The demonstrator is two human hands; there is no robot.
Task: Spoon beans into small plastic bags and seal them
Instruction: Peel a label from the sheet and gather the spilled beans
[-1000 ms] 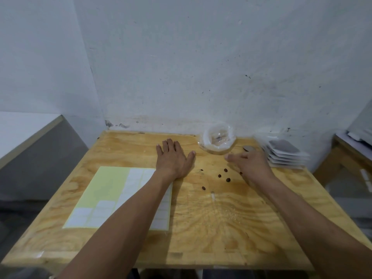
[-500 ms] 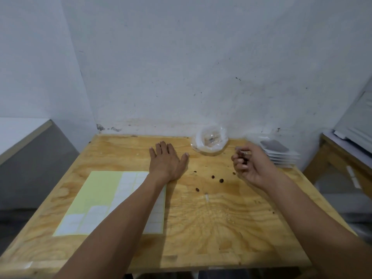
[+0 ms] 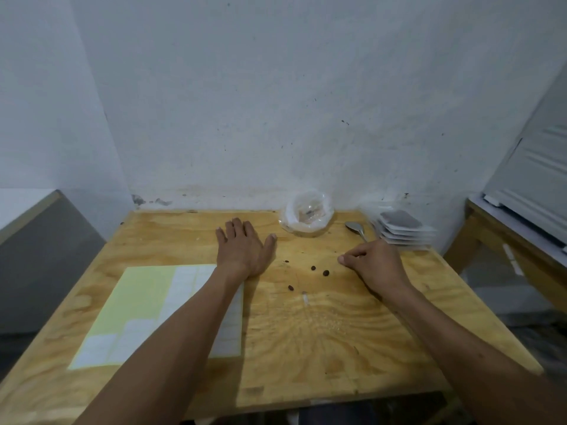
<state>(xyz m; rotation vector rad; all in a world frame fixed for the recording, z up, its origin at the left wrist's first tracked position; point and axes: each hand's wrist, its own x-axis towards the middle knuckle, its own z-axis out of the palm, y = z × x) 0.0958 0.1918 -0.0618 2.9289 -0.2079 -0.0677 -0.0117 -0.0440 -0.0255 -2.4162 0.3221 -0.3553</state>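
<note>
Beans (image 3: 312, 267) lie loose on the wooden table (image 3: 322, 338), four or five dark ones scattered between the two hands, near the far half of the top. Just right of them the right hand (image 3: 376, 265) rests on the wood with its fingers curled under and the thumb tip pressed to the forefinger; whether a bean is pinched there I cannot tell. The left hand (image 3: 242, 250) lies flat, palm down, fingers straight and close together, thumb spread out toward the beans. Behind the beans, against the wall, sits a crumpled clear plastic bag (image 3: 309, 214) with its mouth open. A metal spoon (image 3: 356, 229) lies bowl-up on the table just beyond the right hand, between the bag and a stack of small flat plastic bags (image 3: 402, 230) at the far right corner; the top one shows a dark filling. On the left half, partly under the left forearm, lies a yellow backing sheet of blank white labels (image 3: 144, 314), many already peeled off. No writing can be read on anything.
</note>
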